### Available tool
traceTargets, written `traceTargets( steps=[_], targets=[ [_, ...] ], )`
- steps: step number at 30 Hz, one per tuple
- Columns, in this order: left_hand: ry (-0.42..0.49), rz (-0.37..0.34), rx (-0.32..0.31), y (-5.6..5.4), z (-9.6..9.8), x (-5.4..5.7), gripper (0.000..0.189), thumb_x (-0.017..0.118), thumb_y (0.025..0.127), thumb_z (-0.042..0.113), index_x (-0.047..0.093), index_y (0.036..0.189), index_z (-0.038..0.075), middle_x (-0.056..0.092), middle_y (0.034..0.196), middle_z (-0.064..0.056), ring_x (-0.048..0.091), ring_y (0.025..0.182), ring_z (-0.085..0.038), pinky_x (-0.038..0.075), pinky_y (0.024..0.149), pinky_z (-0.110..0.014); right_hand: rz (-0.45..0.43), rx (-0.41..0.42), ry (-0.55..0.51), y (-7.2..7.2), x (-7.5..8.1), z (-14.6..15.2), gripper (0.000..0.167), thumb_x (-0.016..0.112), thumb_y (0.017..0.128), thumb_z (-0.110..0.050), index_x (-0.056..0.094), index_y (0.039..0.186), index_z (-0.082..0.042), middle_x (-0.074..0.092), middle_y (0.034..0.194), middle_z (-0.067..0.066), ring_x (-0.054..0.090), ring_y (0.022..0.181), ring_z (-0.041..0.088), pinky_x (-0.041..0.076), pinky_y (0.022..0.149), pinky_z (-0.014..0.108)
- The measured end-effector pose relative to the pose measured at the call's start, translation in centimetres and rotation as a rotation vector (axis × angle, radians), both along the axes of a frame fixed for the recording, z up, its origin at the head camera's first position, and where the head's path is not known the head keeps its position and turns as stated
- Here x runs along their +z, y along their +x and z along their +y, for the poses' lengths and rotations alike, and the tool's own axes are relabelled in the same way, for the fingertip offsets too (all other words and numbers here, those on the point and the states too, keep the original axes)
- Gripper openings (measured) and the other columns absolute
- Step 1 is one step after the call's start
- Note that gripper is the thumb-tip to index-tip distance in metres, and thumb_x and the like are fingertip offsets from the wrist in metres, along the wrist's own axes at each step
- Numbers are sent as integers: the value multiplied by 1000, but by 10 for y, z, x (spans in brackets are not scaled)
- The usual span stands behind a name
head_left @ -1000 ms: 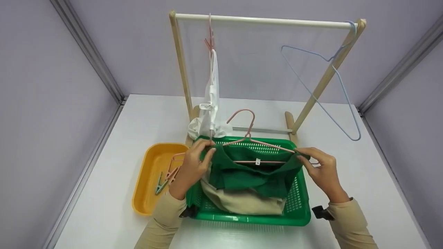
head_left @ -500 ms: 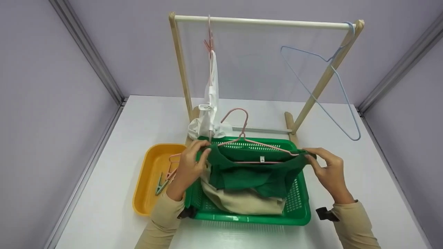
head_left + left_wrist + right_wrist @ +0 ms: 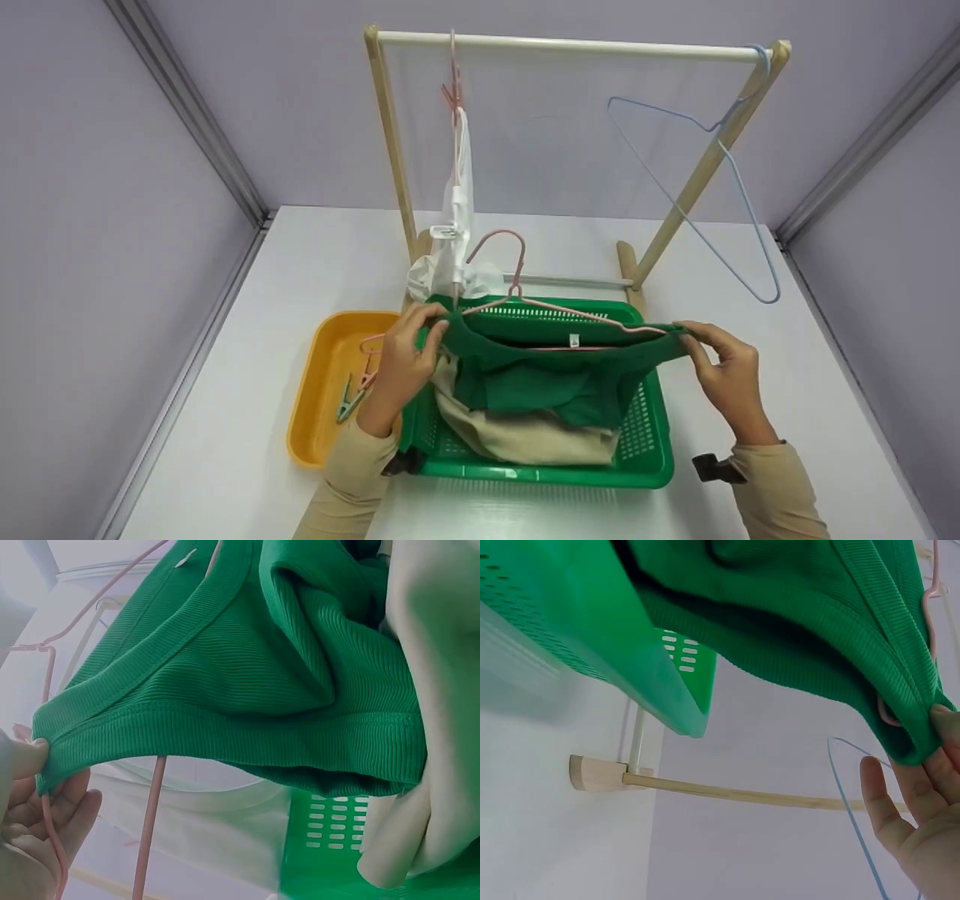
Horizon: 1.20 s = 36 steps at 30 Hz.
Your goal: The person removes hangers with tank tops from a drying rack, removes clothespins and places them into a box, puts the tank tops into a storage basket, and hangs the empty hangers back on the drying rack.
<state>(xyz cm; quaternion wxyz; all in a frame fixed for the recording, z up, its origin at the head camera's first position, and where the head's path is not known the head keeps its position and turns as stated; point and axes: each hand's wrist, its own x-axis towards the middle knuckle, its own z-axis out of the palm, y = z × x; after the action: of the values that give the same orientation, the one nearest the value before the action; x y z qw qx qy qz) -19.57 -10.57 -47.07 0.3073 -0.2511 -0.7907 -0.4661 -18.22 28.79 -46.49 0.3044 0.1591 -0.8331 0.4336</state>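
A ribbed green tank top (image 3: 540, 375) is stretched between both hands over the basket, its neckline facing up with a small white label inside. Through its shoulders runs a pink hanger (image 3: 574, 311), hook upward. My left hand (image 3: 409, 352) pinches the left shoulder strap; in the left wrist view the hanger's end passes out under that strap (image 3: 60, 735) along the palm. At the other side my right hand (image 3: 727, 375) pinches the right strap between thumb and fingers. The right wrist view shows the hanger's rounded end (image 3: 887, 714) inside the strap.
A green basket (image 3: 652, 465) holds a beige garment (image 3: 525, 439). To its left, a yellow tray (image 3: 304, 420) contains clothespins (image 3: 349, 401). Behind stands a rack (image 3: 570, 46) bearing a white garment (image 3: 461, 202) on a pink hanger at left and a bare blue hanger (image 3: 731, 262) at right.
My right hand has moved right and pulled the right strap outward, and the neckline is wider and tauter. My left hand and the pink hanger's hook have shifted left.
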Motion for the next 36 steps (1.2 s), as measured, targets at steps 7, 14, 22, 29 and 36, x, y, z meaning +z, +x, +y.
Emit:
traceTargets(
  steps=[7, 14, 22, 29, 36],
  targets=[
    [16, -23, 26, 2, -2, 1, 13, 61, 89, -5, 63, 102, -4, 64, 94, -14, 63, 87, -23, 56, 81, -26, -77, -38, -51, 2, -4, 5, 17, 60, 81, 20, 67, 96, 15, 60, 94, -36, 59, 90, -22, 47, 81, -2],
    [101, -78, -1, 6, -1, 5, 12, 58, 92, -5, 63, 103, -5, 63, 95, -16, 61, 84, -20, 52, 83, -14, -141, -46, -59, 4, -11, 3, 16, 61, 82, 18, 67, 97, 15, 60, 93, -36, 59, 90, -23, 46, 83, -2],
    [65, -17, -27, 8, 0, 7, 15, 60, 88, -9, 63, 102, -4, 63, 95, -15, 60, 85, -20, 52, 81, -18, -179, 10, -68, 9, -9, 0, 16, 62, 82, 17, 68, 96, 14, 60, 94, -34, 59, 91, -22, 46, 84, -2],
    [60, -47, -62, 12, 0, 7, 14, 59, 89, -8, 62, 102, -4, 63, 96, -14, 59, 84, -19, 52, 78, -20, -331, 227, -68, 18, -7, 1, 17, 61, 82, 17, 66, 98, 16, 66, 96, -28, 63, 90, -15, 49, 82, 1],
    [37, -9, -120, 13, -2, 4, 18, 60, 86, -12, 63, 101, -2, 62, 93, -13, 57, 80, -17, 51, 74, -22, -513, 393, 36, 23, -7, 9, 19, 66, 85, 6, 66, 101, 14, 63, 98, -32, 62, 91, -14, 51, 78, 4]
  ],
)
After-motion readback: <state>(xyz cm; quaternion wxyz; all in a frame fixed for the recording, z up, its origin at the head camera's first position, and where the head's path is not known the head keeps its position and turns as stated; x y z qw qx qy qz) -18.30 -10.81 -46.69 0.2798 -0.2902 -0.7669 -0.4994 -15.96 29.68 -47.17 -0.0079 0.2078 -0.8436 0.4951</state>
